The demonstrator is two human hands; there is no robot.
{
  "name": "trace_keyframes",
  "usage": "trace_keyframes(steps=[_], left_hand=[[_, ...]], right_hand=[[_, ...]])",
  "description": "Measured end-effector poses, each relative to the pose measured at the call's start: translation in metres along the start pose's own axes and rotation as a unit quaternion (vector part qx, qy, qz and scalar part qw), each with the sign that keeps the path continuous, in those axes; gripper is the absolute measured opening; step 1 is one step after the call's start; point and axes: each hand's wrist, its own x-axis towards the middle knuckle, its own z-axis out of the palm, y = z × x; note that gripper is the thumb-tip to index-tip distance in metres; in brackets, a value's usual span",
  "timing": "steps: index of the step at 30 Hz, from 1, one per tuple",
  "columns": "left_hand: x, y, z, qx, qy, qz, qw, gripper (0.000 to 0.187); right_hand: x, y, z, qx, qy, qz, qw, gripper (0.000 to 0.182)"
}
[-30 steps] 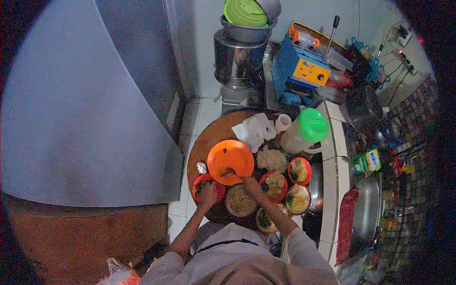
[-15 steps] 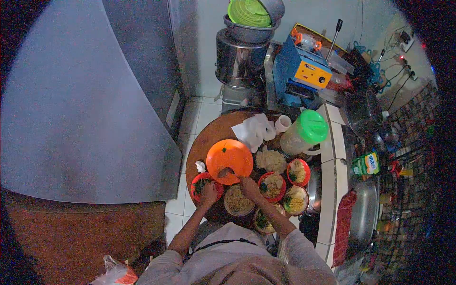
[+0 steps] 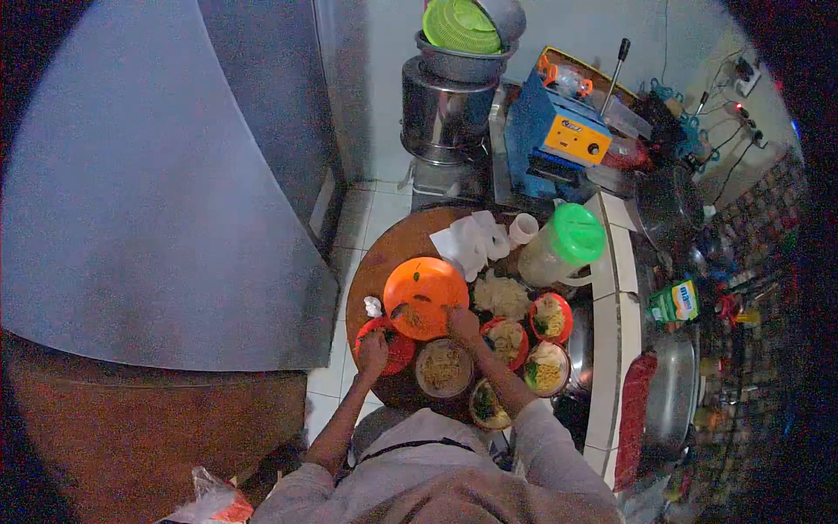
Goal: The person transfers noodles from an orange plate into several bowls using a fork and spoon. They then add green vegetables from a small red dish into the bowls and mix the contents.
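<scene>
On the round brown table, my left hand [image 3: 374, 348] is over the red bowl [image 3: 401, 351] at the left, fingers bunched at the dark greens near its rim; any pinched bits are too small to name. My right hand [image 3: 463, 325] reaches the right rim of the orange plate [image 3: 441, 279], its fingers closed, and I cannot tell what is in them. Dark bits of food and a green leaf lie on that plate. Between my wrists stands a round container of brownish crumbly food [image 3: 443, 368]. A red bowl of noodles and greens [image 3: 504, 342] is right beside my right hand.
More filled bowls [image 3: 546, 367] stand at the right, near a pale noodle heap [image 3: 501, 295]. Behind are a green-lidded pitcher [image 3: 563, 244], a toilet roll [image 3: 493, 240] and a white cup [image 3: 523, 229]. A tiled counter edge [image 3: 617, 349] borders the right side.
My right hand has shifted slightly right and up along the orange plate's rim. The dark piece near its fingers now lies farther left. My left hand has drawn back slightly toward me.
</scene>
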Motion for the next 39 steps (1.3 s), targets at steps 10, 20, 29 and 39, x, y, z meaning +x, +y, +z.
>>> trace_keyframes(steps=[10,20,29,39], left_hand=[[-0.002,0.019,-0.026,0.01,-0.043,-0.107,0.993,0.025],[-0.002,-0.018,0.01,0.023,0.078,0.042,0.996,0.025],[-0.005,-0.003,-0.002,0.045,0.042,0.02,0.998,0.026],[-0.008,0.014,-0.023,0.063,-0.012,-0.053,0.997,0.026]], right_hand=[[0.013,0.013,0.043,-0.13,0.098,-0.141,0.977,0.04],[0.01,0.067,0.094,0.136,0.023,0.005,0.99,0.037],[0.003,0.01,0.016,-0.116,0.039,-0.084,0.989,0.036],[0.002,0.035,0.016,-0.141,0.023,-0.148,0.979,0.036]])
